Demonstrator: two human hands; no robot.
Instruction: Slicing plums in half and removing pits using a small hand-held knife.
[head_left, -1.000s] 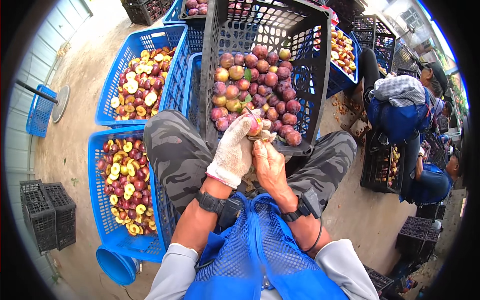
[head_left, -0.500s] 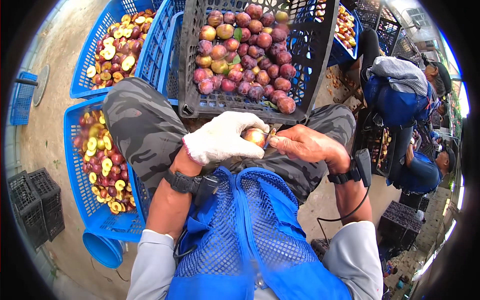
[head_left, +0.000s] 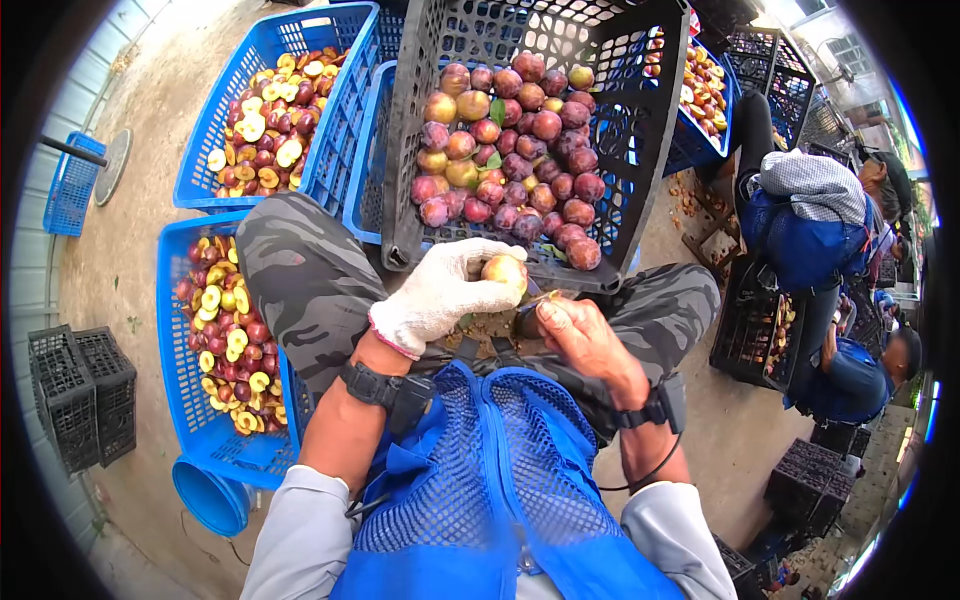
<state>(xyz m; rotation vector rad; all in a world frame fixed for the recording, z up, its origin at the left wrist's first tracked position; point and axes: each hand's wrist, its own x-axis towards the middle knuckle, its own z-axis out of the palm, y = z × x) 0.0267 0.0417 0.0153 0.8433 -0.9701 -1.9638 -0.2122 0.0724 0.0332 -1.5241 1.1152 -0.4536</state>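
My left hand point(head_left: 432, 298), in a white knit glove, is closed around a yellow-and-red plum point(head_left: 505, 273) in front of my lap. Just to its right, my bare right hand point(head_left: 585, 343) pinches a small knife point(head_left: 526, 316), mostly hidden by the fingers, with a yellowish bit near the fingertips. The knife is apart from the plum. Beyond both hands a tilted black plastic crate point(head_left: 403, 170) holds many whole plums point(head_left: 520, 145) and a few green leaves.
Cut plum halves fill two blue crates, one at my left knee point(head_left: 172, 325) and one farther off point(head_left: 200, 150). A blue bucket point(head_left: 212, 500) stands at lower left, near stacked black crates point(head_left: 85, 395). To the right, people in blue point(head_left: 805, 215) sit among more crates.
My right hand has drawn away from the plum, down and toward me. My left hand still holds the plum, now turned upward. The view has shifted, so the crates sit lower and farther right.
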